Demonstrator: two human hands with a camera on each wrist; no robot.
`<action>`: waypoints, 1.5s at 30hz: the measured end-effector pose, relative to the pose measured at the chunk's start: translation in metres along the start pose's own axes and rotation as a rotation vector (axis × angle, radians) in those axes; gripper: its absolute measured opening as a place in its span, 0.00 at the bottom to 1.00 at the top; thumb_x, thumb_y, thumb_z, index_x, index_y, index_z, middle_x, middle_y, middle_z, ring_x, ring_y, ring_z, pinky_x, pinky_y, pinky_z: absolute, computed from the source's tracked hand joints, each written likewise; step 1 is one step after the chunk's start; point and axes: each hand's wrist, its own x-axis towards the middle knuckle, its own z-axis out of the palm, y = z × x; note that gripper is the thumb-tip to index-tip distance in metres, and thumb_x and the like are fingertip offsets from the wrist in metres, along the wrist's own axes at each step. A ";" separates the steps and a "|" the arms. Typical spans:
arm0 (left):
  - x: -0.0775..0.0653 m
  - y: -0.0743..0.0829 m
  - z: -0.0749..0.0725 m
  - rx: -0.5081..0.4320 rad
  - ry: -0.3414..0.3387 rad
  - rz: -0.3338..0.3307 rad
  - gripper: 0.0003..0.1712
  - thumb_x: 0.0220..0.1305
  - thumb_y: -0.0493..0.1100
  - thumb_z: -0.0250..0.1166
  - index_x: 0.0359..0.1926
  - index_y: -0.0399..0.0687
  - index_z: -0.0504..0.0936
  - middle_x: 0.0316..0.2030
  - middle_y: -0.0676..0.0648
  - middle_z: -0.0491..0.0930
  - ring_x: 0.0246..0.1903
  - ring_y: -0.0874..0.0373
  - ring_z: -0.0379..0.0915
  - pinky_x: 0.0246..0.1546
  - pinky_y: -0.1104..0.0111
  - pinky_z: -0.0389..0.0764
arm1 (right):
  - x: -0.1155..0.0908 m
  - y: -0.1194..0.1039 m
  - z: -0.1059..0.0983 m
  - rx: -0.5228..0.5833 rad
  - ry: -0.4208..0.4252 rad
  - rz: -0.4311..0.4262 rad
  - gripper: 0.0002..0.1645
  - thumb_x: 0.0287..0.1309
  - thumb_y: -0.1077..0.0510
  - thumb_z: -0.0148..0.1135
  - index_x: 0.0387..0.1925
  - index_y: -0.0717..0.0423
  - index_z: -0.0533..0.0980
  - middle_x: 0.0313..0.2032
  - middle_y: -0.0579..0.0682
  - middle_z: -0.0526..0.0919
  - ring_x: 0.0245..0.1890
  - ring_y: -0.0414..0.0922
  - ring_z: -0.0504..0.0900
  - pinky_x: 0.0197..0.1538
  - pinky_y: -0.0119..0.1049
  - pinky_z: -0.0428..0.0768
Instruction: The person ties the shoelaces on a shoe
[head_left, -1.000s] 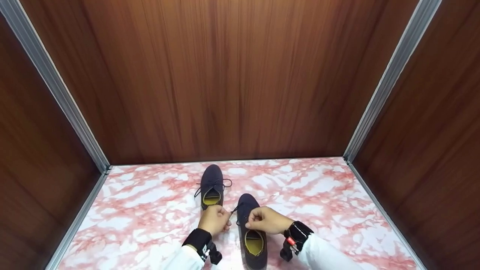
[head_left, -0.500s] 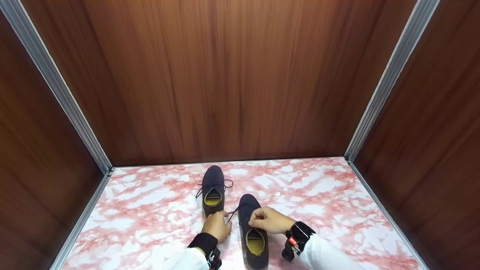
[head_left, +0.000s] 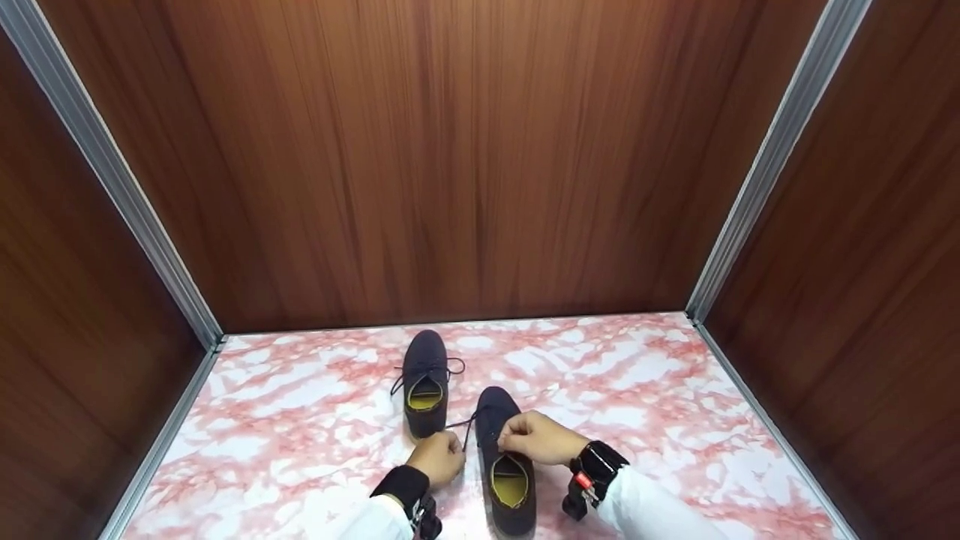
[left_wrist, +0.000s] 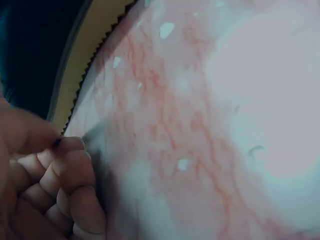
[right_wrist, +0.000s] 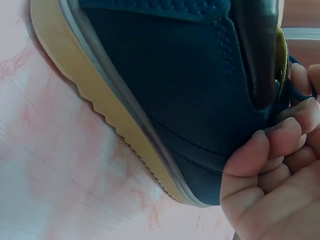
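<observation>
A dark navy lace-up shoe [head_left: 489, 405] stands on the floor with its toe pointing away and a yellow lining inside. My right hand [head_left: 544, 439] is over its lacing, thumb and fingers pinching a dark shoelace [right_wrist: 299, 95] that bends in a small loop in the right wrist view. Left of the shoe, my left hand [head_left: 439, 459] has its fingers curled, with thumb and forefinger together at a dark bit of lace. Slack lace [head_left: 468, 433] spans from the shoe to these fingertips, largely hidden by them. The left wrist view shows the shoe's tan sole [left_wrist: 75, 65] beside that hand.
A matching navy shoe [head_left: 424, 352], its laces tied in a bow, stands farther forward and left. The floor [head_left: 615, 382] has a pink-and-white marbled surface. Brown wood-grain panels [head_left: 450, 165] with metal corner strips [head_left: 780, 150] enclose the back and both sides.
My left hand has come down and back, closer to me, and the lace between it and the shoe hangs slacker. The right hand has stayed nearly in place over the lacing.
</observation>
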 end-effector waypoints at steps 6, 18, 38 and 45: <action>-0.005 -0.003 -0.005 -0.121 -0.086 -0.046 0.10 0.62 0.39 0.58 0.23 0.45 0.74 0.18 0.57 0.70 0.21 0.62 0.66 0.25 0.71 0.67 | 0.001 0.003 -0.001 0.054 0.012 0.055 0.14 0.68 0.59 0.58 0.35 0.66 0.84 0.33 0.56 0.88 0.23 0.35 0.70 0.26 0.25 0.70; -0.007 -0.010 -0.004 -0.211 -0.096 -0.068 0.16 0.66 0.40 0.58 0.20 0.44 0.74 0.17 0.57 0.70 0.19 0.64 0.65 0.23 0.73 0.65 | -0.001 0.002 0.001 0.138 0.050 0.095 0.24 0.74 0.52 0.58 0.35 0.74 0.74 0.20 0.41 0.69 0.19 0.39 0.68 0.25 0.28 0.69; -0.013 0.001 -0.038 -0.342 -0.136 0.015 0.12 0.62 0.37 0.60 0.27 0.35 0.86 0.23 0.36 0.84 0.20 0.66 0.71 0.20 0.76 0.72 | 0.004 -0.008 -0.010 0.287 0.204 0.117 0.15 0.69 0.62 0.52 0.37 0.73 0.77 0.17 0.42 0.66 0.18 0.36 0.64 0.25 0.29 0.65; -0.014 0.029 -0.052 -0.299 -0.175 0.159 0.11 0.66 0.38 0.62 0.28 0.39 0.87 0.26 0.38 0.85 0.24 0.70 0.73 0.28 0.77 0.72 | 0.006 -0.009 -0.012 0.288 0.209 0.134 0.19 0.77 0.55 0.54 0.30 0.62 0.74 0.17 0.40 0.65 0.18 0.37 0.63 0.25 0.30 0.64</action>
